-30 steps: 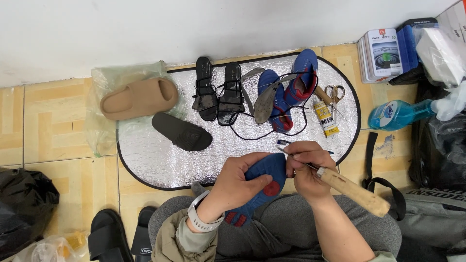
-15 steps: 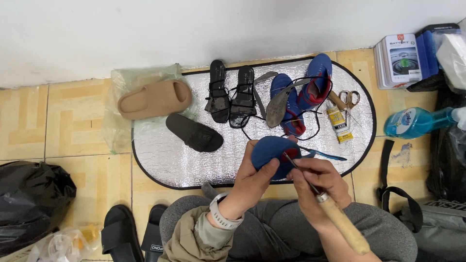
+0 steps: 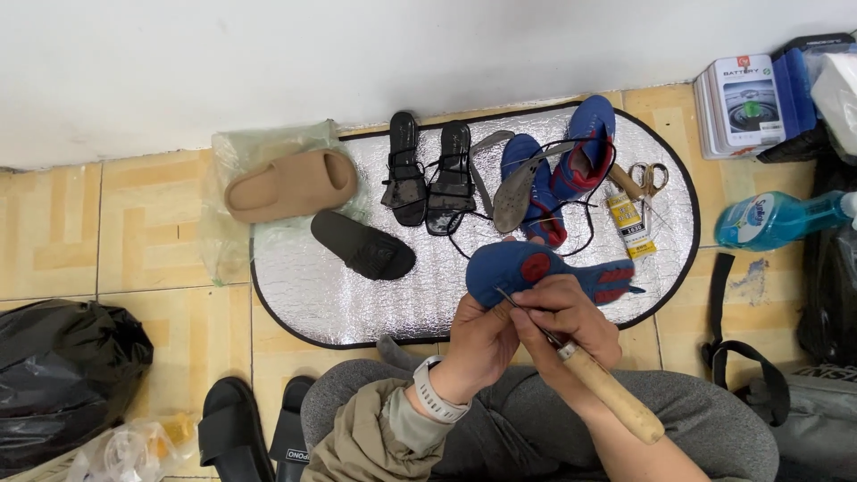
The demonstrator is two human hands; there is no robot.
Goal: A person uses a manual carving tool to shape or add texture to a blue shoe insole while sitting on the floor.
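Both hands are working close together over my lap, right at the near edge of the silver oval foil mat [image 3: 357, 303]. I am seeing the left hand [image 3: 482, 344] closing around the heel end of the blue shoe sole with red patches [image 3: 536, 268], thumb on top, holding it up off the mat. The right hand [image 3: 562, 317] is gripping the wooden-handled awl [image 3: 607, 397] near its metal shank, fingers wrapped tight, and the thin point is pressing against the edge of the sole just beside the left thumb.

The sole is lying directly ahead of both hands, its long axis running left to right across my view, with the toe end pointing off to the right, past the right hand. The awl is crossing it at a slant, the handle trailing back toward my right knee and the tip aiming up and left. The left hand is the nearer one to the heel; the right hand is sitting under the middle of the sole.

Farther out on the mat I am seeing a pair of blue and red sneakers [image 3: 571, 165] with loose laces, two black strappy sandals [image 3: 428, 178], a black flat insole [image 3: 361, 245], small scissors [image 3: 647, 178] and a yellow glue tube [image 3: 629, 223]. A tan foam slide [image 3: 290, 183] is resting on clear plastic beside the mat.
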